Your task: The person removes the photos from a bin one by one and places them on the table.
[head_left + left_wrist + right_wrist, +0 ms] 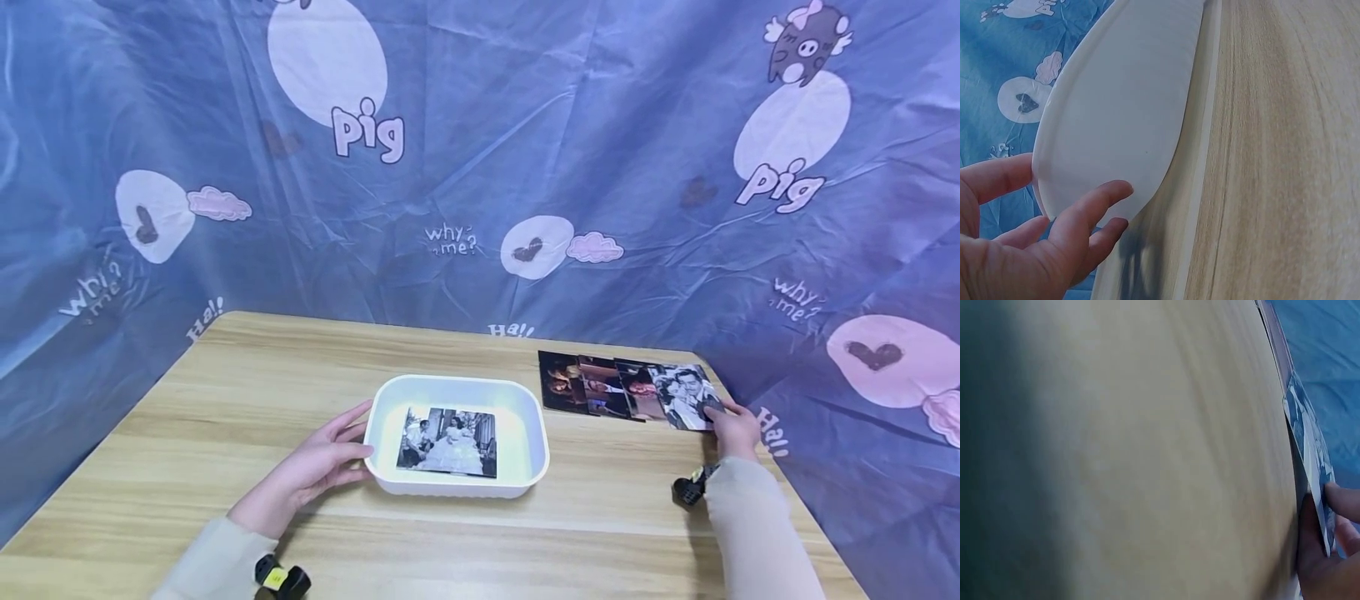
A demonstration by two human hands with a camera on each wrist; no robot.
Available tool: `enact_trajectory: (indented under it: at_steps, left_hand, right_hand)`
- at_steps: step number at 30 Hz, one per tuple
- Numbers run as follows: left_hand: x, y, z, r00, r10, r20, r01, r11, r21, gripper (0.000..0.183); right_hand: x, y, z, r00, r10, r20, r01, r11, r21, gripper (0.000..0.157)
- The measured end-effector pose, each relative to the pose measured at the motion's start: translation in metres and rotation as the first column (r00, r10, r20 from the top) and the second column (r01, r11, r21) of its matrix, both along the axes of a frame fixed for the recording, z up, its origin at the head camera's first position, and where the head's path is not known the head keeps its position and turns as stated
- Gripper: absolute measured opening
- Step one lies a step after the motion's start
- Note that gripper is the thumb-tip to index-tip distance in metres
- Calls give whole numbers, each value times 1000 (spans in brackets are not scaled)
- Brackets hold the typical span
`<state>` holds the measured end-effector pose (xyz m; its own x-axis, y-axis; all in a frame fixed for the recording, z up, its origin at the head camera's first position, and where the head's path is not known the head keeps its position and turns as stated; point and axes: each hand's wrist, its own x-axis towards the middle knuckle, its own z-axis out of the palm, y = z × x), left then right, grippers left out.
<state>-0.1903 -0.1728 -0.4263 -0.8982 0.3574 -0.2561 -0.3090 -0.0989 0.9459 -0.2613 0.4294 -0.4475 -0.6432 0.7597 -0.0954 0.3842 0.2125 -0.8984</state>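
Observation:
A white plastic tub [459,487] stands mid-table with a black-and-white photo [450,442] of a person in a wide white gown lying inside. My left hand [318,467] rests at the tub's left end, its loosely spread fingers touching the rim and outer wall. At the right back, my right hand [737,429] pinches the edge of another black-and-white photo [684,396]. In the right wrist view, thumb and fingers are on opposite faces of this photo [1310,444], and its near edge is lifted off the table.
Several darker colour photos [566,383] overlap in a row left of the pinched one, near the back edge. The wooden table [465,550] meets a blue printed cloth [465,167] behind and at both sides. Small black devices are strapped at both wrists.

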Motion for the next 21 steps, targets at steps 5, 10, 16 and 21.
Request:
enact_trajectory:
  at_steps: [5, 10, 16, 21]
  left_hand:
    - [0, 0, 1, 1000, -4, -12, 4, 1000, -3, 85]
    - [0, 1, 2, 1000, -13, -14, 13, 1000, 11, 84]
    - [-1, 1, 1, 1000, -16, -11, 16, 1000, 14, 85]
    - [-1, -2, -1, 1000, -25, -10, 25, 999, 20, 85]
  right_hand:
    - [0, -3, 4, 997, 42, 68, -51, 990, 129, 50]
    - [4, -4, 12, 979, 97, 182, -131, 974, 185, 58]
    - [2, -15, 30, 974, 147, 174, -178, 969, 174, 73]
    - [-6, -39, 49, 967, 241, 78, -249, 961, 120, 76]
